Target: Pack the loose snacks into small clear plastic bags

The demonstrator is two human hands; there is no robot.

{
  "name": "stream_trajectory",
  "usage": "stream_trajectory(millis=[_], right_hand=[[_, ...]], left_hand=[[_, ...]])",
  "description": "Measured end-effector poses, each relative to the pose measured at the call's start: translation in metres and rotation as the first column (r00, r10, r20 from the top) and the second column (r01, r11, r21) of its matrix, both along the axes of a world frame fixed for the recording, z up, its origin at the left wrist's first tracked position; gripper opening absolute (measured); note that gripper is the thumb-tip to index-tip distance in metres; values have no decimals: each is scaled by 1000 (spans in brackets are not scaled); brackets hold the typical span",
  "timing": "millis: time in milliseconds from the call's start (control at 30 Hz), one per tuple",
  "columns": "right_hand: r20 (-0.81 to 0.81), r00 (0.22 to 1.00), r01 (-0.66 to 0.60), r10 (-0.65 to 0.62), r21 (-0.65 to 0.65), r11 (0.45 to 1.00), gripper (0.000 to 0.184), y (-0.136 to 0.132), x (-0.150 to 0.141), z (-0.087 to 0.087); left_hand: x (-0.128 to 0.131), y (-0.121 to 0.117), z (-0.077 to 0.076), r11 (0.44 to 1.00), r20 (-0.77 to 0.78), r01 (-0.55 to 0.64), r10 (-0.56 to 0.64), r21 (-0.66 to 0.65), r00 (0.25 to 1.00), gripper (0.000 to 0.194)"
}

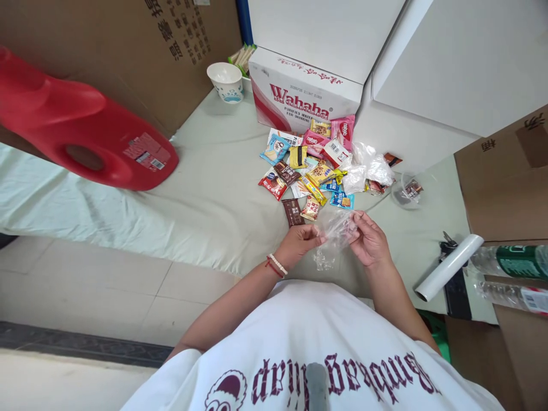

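A clear plastic bag [336,225] is stretched between my two hands, close in front of my shirt. My left hand [299,242] pinches one edge of it, fingers closed. On the other edge, the fingers of my right hand [369,237] are closed too. Just beyond the bag lies a loose pile of small wrapped snacks: a brown packet [293,212], a red and white packet [310,208], blue packets [341,199], a red packet [273,183] and pink packets [342,131]. Crumpled clear plastic [363,168] sits at the pile's right side.
A Wahaha carton [299,85] and a paper cup [226,83] stand behind the pile. To the left is a big red jug [85,125]. At right are a small clear container [406,193], a white roll [449,267] and plastic bottles [518,261].
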State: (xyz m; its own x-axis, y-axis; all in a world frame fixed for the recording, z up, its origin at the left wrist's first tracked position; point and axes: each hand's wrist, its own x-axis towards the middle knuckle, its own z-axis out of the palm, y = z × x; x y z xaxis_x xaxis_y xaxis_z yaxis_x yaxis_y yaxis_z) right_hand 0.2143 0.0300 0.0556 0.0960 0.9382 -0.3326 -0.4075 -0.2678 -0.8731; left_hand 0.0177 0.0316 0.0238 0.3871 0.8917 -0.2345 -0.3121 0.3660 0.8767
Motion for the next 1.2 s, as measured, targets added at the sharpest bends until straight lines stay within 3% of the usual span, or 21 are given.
stream_trajectory(millis=[133, 200, 267, 333, 400, 500, 600, 700, 800, 933, 1000, 1100, 1133, 1200], right_hand=[[273, 962, 1, -30, 106, 994, 45, -13, -14, -17], [447, 893, -88, 42, 83, 993, 52, -23, -21, -27], [553, 829, -127, 87, 35, 991, 45, -30, -22, -33], [542, 837, -89, 72, 5, 996, 36, -31, -16, -33], [432, 897, -72, 93, -64, 995, 35, -27, -4, -29], [270, 945, -136, 182, -179, 974, 39, -17, 12, -18], [263, 951, -124, 164, -164, 979, 40, -11, 16, -13], [286, 951, -78, 113, -130, 988, 38, -11, 10, -15], [308, 948, -50, 85, -121, 991, 38, -12, 6, -20], [346, 931, -69, 116, -147, 987, 41, -12, 13, -26], [489, 870, -26, 68, -92, 995, 43, -14, 20, -26], [762, 636, 24, -124, 142, 990, 41, -21, 25, -19], [797, 593, -43, -113, 172, 984, 39, -24, 24, -16], [801, 596, -251, 61, 114, 961, 39, -30, 19, -15]], left_hand=[[9, -3, -5, 988, -66, -156, 155, -5, 986, 42], [12, -2, -4, 978, -73, -209, 210, 20, 975, 43], [11, 1, -4, 966, -82, -254, 258, 52, 963, 44], [7, 6, -4, 950, -106, -307, 312, 61, 944, 44], [3, 11, -4, 937, -136, -346, 349, 48, 927, 44], [-2, 19, -6, 936, -102, -351, 348, -15, 932, 48], [-3, 20, -7, 943, -16, -301, 302, -139, 953, 54], [-2, 11, -11, 962, 22, -147, 156, -231, 987, 60], [-1, -3, -17, 974, -4, 38, -40, -222, 999, 56], [-1, -11, -24, 979, -21, 129, -134, -158, 991, 42], [0, -11, -24, 980, -8, 137, -139, -142, 990, 39], [3, -11, -23, 987, -10, 107, -109, -120, 994, 35], [5, -11, -22, 989, -10, 105, -107, -107, 994, 32], [7, -13, -20, 991, -11, 113, -114, -72, 993, 27]])
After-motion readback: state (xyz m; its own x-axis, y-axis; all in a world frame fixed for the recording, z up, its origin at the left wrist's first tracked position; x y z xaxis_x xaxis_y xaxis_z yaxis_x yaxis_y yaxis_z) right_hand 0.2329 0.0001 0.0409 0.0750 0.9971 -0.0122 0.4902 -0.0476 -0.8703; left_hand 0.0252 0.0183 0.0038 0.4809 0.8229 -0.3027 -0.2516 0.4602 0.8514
